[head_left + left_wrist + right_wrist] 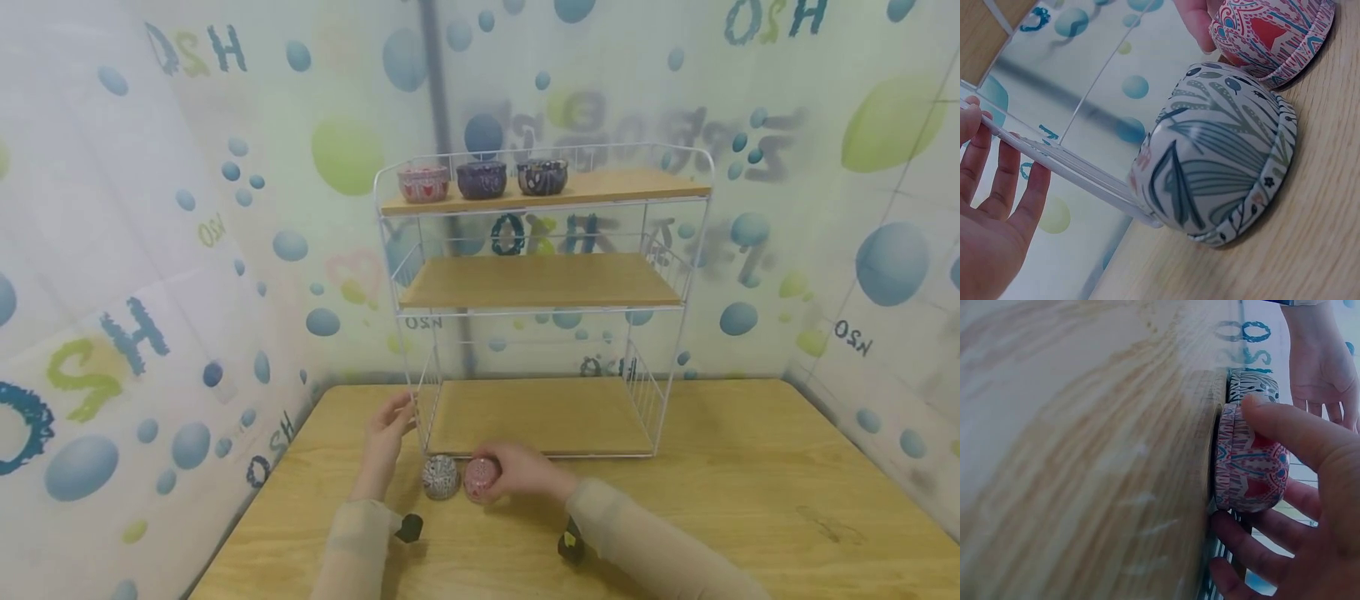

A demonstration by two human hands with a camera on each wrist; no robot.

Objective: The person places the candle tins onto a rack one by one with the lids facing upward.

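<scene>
Pink-patterned bowl (478, 479) is being gripped by the right hand (525, 472); the loosely spread left hand (387, 429) is touching the wire rack (543, 279). Three bowls (482, 180) are standing atop; two, nearer, apparently remaining.

Long beige sleeves (652, 542), black wrist devices (571, 546), right one yellow-marked

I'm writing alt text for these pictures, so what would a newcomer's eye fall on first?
Probably the white wire rack, mid-picture in the head view, with three patterned bowls lined up on the left of its top shelf. Next, in front of it, the right hand grips an upside-down pink bowl beside a leaf-patterned bowl. Blue-bubbled walls fill the background.
</scene>
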